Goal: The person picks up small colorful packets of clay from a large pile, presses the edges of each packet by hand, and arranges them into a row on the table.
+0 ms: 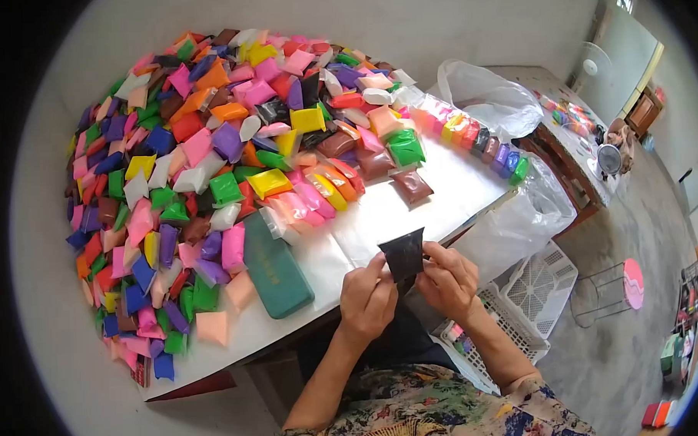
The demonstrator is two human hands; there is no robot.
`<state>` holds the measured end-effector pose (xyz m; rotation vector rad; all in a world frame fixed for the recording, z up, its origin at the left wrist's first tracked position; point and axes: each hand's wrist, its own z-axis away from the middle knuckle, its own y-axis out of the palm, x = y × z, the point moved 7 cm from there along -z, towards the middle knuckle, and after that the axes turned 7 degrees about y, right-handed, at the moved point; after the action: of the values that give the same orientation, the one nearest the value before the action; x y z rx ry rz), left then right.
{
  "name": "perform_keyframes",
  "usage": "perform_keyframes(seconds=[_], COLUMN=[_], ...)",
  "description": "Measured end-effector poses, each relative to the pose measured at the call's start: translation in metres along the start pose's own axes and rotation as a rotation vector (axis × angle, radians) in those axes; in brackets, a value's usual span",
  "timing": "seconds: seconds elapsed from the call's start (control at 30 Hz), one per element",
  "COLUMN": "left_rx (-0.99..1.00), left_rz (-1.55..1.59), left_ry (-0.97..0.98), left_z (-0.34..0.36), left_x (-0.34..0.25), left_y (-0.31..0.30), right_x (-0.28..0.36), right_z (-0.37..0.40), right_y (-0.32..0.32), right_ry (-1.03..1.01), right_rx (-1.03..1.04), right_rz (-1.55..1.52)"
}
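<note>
A small black packet point(403, 255) is held up between my two hands, just in front of the table's edge. My left hand point(367, 299) pinches its left side, and my right hand point(449, 277) pinches its right side. Beyond them a brown packet point(413, 186) lies on the white table top point(342, 245). To the left of my hands is a green box point(277, 268). A large heap of coloured packets point(208, 150) covers the left and back of the table.
Plastic bags point(492, 98) lie at the table's right end, near a row of coloured packets point(469, 133). White plastic crates point(537, 288) stand below on the right. Farther off are a pink-topped stool point(633, 283), another table and a person point(620, 143).
</note>
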<state>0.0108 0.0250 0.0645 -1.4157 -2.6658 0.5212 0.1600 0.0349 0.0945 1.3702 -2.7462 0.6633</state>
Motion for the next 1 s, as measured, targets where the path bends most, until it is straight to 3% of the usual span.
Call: perform_keyframes(seconds=[0.17,0.37,0.47,0.57,0.77,0.87,1.0], left_rx=[-0.049,-0.222,-0.222,-0.236,-0.079,-0.043,0.029], left_rz=[0.164,0.775,0.732,0.662,0.311,0.298,0.290], left_ry=[-0.151,-0.593,-0.673,-0.744,-0.355,-0.366,-0.454], left_z=[0.000,0.012,0.011,0.004,-0.023,-0.025,-0.039], left_x=[0.002,0.010,0.015,0.016,0.003,0.005,0.011], left_y=[0.000,0.010,0.014,0.014,0.009,0.012,0.007], right_x=[0.003,0.000,-0.004,-0.012,-0.017,-0.035,-0.051], right_z=[-0.001,0.002,-0.003,0.003,0.003,0.011,-0.014], right_y=[-0.005,-0.003,0.006,0.014,0.018,0.031,0.042], right_ry=[-0.066,0.005,0.086,0.393,0.762,0.959,0.887], right_rx=[-0.017,0.027,0.092,0.162,0.314,0.307,0.381], right_rz=[0.007,0.024,-0.024,-0.175,-0.453,-0.716,-0.768])
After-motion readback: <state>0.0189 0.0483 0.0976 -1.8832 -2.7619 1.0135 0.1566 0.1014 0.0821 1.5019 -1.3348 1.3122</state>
